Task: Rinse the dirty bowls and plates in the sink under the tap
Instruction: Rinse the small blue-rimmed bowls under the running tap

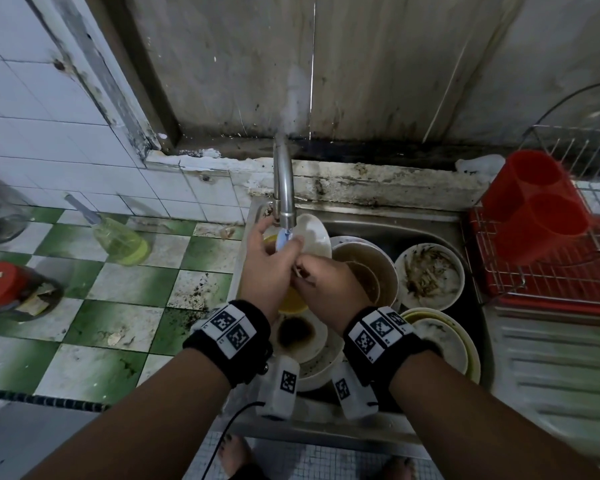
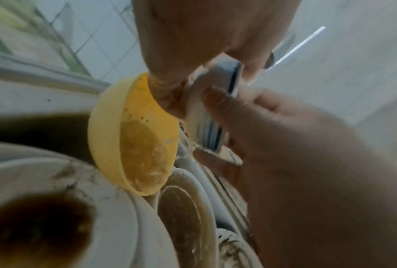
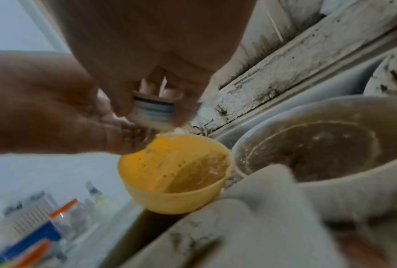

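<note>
Your left hand (image 1: 264, 261) and right hand (image 1: 321, 284) both grip a small white blue-striped ceramic bowl (image 1: 284, 241), tilted on edge directly under the steel tap (image 1: 284, 188), over the far-left part of the steel sink (image 1: 413, 223). A dirty yellow plastic bowl (image 2: 138, 134) sits just below your hands, among stacked dirty white bowls (image 1: 428, 276).
</note>
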